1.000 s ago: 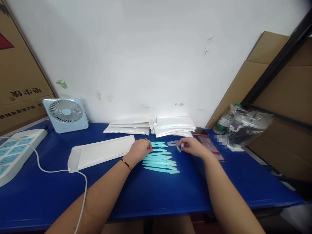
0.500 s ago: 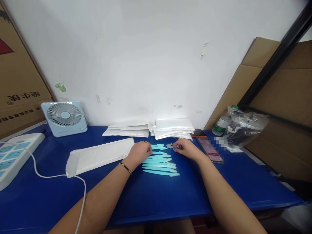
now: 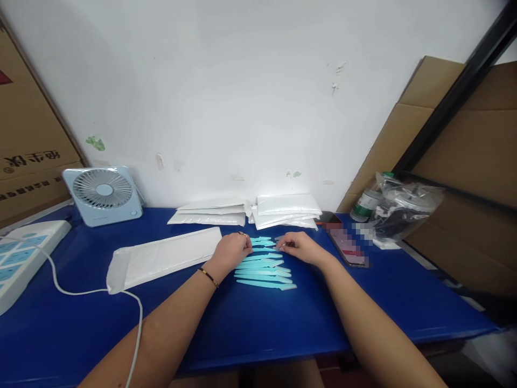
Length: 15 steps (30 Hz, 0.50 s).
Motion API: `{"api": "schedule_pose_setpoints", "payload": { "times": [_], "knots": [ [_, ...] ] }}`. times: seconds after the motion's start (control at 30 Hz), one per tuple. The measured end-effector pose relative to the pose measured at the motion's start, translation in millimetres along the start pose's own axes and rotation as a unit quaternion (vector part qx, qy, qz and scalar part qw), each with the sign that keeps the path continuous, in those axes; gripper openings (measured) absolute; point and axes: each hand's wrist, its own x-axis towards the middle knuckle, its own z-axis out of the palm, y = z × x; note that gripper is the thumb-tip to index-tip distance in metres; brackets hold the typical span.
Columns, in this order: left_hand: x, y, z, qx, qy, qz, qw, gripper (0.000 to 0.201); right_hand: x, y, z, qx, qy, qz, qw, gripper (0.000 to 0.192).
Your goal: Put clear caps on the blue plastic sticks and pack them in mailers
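Note:
Several turquoise eyebrow razors [image 3: 264,283] lie side by side on the blue table, blades pointing right. My left hand [image 3: 233,250] pinches the handle end of one eyebrow razor [image 3: 263,250] near the far end of the row. Opposite it, my right hand [image 3: 301,248] has its thumb and fingers closed at that razor's blade end, on what looks like a small clear blade cap [image 3: 277,248]. Another small clear cap [image 3: 278,237] shows just beyond the right fingertips; the hand covers the rest.
A white padded envelope [image 3: 169,256] lies left of my left hand. Stacked envelopes [image 3: 288,205] sit by the wall. A phone [image 3: 348,247], a bagged item [image 3: 404,213] and a bottle [image 3: 364,205] are at right. A fan [image 3: 104,195], power strip [image 3: 24,256] and white cable [image 3: 140,318] occupy the left.
My right hand has moved left, from the small clear caps to the blade end of the razor. My left hand has stayed nearly still at the handle. The view has shifted slightly.

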Motion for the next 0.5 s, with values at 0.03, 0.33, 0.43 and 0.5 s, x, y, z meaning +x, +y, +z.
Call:
{"api": "schedule_pose_setpoints", "payload": {
  "times": [0.03, 0.33, 0.43, 0.5],
  "knots": [
    [0, 1, 0.2, -0.001, -0.001, 0.003, 1.0, 0.009, 1, -2, 2, 0.005, 0.003, -0.001, 1.0, 0.013],
    [0, 3, -5.3, -0.009, 0.012, 0.014, 1.0, 0.019, -2, 12, -8, -0.002, 0.068, 0.027, 0.997, 0.015],
    [1, -5, -8.3, 0.035, 0.037, 0.015, 0.999, 0.018, -4, 24, -17, -0.069, 0.104, 0.054, 0.991, 0.016],
    [2, -8, -8.3, 0.057, 0.037, 0.016, 0.998, 0.017, -4, 26, -17, -0.088, 0.085, 0.05, 0.991, 0.016]
  ]
}}
